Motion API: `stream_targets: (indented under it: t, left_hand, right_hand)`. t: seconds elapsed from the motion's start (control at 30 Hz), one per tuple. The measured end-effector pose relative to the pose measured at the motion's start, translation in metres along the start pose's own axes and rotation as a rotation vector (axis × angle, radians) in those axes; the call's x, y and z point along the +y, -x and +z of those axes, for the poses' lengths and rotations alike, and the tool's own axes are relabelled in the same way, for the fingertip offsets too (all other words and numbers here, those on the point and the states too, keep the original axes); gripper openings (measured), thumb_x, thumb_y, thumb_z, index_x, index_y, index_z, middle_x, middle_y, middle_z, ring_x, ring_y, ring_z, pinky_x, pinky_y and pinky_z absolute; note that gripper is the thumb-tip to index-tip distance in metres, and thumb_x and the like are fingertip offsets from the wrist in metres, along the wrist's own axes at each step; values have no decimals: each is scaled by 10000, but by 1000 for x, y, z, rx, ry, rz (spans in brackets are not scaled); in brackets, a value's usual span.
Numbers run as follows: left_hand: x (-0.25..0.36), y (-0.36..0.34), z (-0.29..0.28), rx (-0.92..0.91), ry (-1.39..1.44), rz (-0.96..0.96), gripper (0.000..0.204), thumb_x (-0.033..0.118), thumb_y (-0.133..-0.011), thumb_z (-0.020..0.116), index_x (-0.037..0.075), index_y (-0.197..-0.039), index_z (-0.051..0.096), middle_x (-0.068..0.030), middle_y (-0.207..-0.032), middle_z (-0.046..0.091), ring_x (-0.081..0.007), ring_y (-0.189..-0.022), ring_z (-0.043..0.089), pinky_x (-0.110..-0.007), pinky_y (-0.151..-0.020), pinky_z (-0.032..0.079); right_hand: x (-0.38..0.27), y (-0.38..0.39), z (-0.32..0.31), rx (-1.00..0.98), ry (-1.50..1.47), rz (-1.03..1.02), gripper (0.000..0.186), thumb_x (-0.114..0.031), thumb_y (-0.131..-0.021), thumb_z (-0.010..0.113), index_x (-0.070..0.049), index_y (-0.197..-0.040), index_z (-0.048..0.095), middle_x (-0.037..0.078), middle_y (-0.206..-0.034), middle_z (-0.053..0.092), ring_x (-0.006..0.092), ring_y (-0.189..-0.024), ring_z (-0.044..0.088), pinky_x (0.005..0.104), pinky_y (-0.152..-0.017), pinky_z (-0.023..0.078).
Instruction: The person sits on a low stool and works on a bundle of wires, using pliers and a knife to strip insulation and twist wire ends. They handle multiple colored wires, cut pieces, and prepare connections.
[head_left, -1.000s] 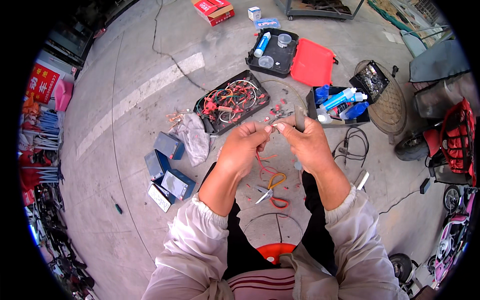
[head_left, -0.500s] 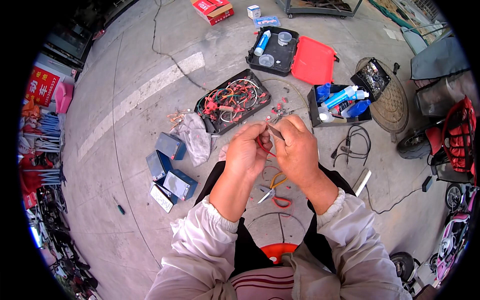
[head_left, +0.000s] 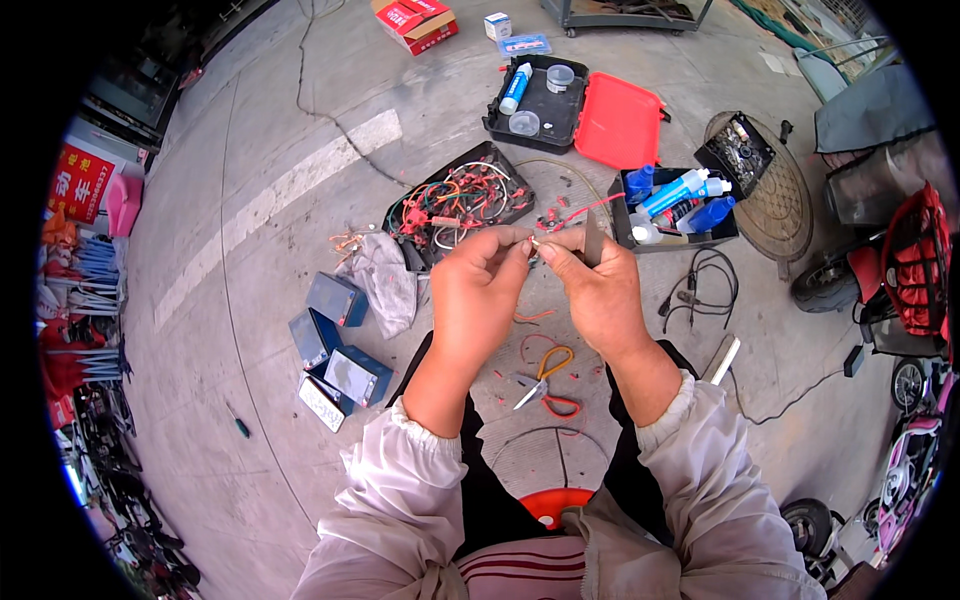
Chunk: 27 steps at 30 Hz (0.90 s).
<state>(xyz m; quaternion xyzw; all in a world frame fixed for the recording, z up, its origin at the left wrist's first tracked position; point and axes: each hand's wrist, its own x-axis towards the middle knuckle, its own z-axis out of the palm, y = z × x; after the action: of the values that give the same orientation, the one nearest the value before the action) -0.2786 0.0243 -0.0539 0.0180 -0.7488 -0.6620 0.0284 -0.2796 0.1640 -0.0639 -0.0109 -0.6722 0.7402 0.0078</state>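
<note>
My left hand (head_left: 478,290) is closed in a pinch, its thumb and forefinger on the small pale end of a wire. My right hand (head_left: 603,300) meets it there with thumb and forefinger, and a flat grey metal blade (head_left: 594,236) stands up from between its fingers. A red wire (head_left: 597,203) sticks out beyond the right fingers; whether it joins the pinched end is hidden. Below the hands, yellow-and-orange-handled scissors (head_left: 544,385) lie open on the ground. Just past them sits a black tray (head_left: 520,208) of tangled coloured wires and red connectors.
Several dark blue batteries (head_left: 357,374) stand left beside a grey rag (head_left: 385,290). At right is a black bin (head_left: 640,243) of tubes and bottles. A black case with a red lid (head_left: 618,120) lies open farther off. A black cable (head_left: 712,285) coils at right.
Both hands have turned so the blade now points upward, away from the wire end. The red wire, earlier hanging below the left fingers, now shows beyond the right hand.
</note>
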Motion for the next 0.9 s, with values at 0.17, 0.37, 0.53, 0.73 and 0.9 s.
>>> stream_targets:
  t: [0.17,0.37,0.53,0.73,0.9]
  left_hand:
    - [4,0,-1,-42,116,-47,115,15,-922,622,-50,-1012,656,-74,-925,697,-114,-848,665,-249,-777,545]
    - [6,-1,0,-62,202,-76,115,17,-938,583,-46,-1003,654,-79,-922,695,-123,-826,670,-273,-756,569]
    - [3,-1,2,-41,192,-64,132,28,-942,570,-53,-1016,643,-87,-914,694,-144,-810,679,-286,-744,573]
    - [2,-6,-5,-90,365,-179,154,65,-953,548,-33,-1020,646,-105,-884,696,-169,-780,689,-297,-732,576]
    - [-4,-8,-12,-135,525,-316,140,88,-947,576,-19,-979,660,-112,-905,697,-167,-769,684,-292,-729,570]
  right_hand:
    - [-5,-1,-3,-69,-138,10,53,-22,-876,649,8,-906,681,53,-846,678,103,-782,605,267,-727,486]
    - [-3,-3,-2,-89,-171,-36,69,-8,-877,632,24,-917,677,62,-839,684,98,-755,617,261,-698,500]
    - [-3,-3,-3,-86,-218,25,93,-26,-883,632,28,-939,681,55,-838,687,87,-745,612,246,-681,493]
    - [-8,-2,-10,-117,-283,299,111,-120,-888,672,-22,-940,675,-15,-715,591,23,-550,468,200,-473,371]
    - [-5,-6,-11,-152,-526,418,105,-138,-895,677,-43,-933,657,-44,-661,526,13,-480,380,186,-413,301]
